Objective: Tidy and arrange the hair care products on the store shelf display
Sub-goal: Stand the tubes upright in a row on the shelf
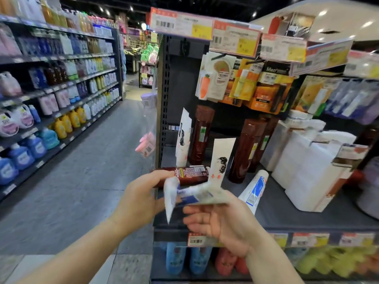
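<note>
Two bare hands meet at the front edge of a dark shelf (287,214). The left hand (141,199) curls round a brown bottle (190,173) lying on its side at that edge. The right hand (221,220), palm up, pinches a blurred white-and-blue tube (184,197) just above the edge. Beside it on the shelf leans another white tube (255,189). Farther back stand tall brown bottles (246,150), two slim white boxes — one (221,158) just behind the hands — and stacked white cartons (307,160).

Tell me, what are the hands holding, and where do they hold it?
The left hand grips a lying dark red bottle at its left end. The right hand holds a blurred white and blue tube; where exactly cannot be told.
</note>
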`<action>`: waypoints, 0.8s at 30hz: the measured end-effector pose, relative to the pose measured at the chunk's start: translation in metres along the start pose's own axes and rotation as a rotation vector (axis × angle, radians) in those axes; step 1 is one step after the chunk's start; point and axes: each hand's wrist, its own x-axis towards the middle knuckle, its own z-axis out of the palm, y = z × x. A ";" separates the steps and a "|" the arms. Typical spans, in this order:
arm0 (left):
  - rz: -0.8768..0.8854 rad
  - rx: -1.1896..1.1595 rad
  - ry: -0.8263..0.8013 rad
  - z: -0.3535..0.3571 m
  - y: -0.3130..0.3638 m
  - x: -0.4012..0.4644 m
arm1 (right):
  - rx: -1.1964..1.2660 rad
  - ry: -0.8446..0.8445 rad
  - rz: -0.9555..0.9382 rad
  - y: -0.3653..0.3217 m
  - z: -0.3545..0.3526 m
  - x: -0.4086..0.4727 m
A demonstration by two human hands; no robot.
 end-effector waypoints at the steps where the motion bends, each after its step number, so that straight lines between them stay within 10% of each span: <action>1: -0.127 -0.069 0.012 0.004 0.003 0.000 | -0.024 0.009 -0.003 0.001 -0.001 0.002; 12: -0.492 -0.102 -0.054 0.017 -0.010 0.005 | -1.085 0.572 -0.684 0.021 0.002 0.007; 24: -0.471 0.047 -0.149 0.024 -0.019 0.007 | -1.189 0.480 -0.433 0.032 -0.005 0.014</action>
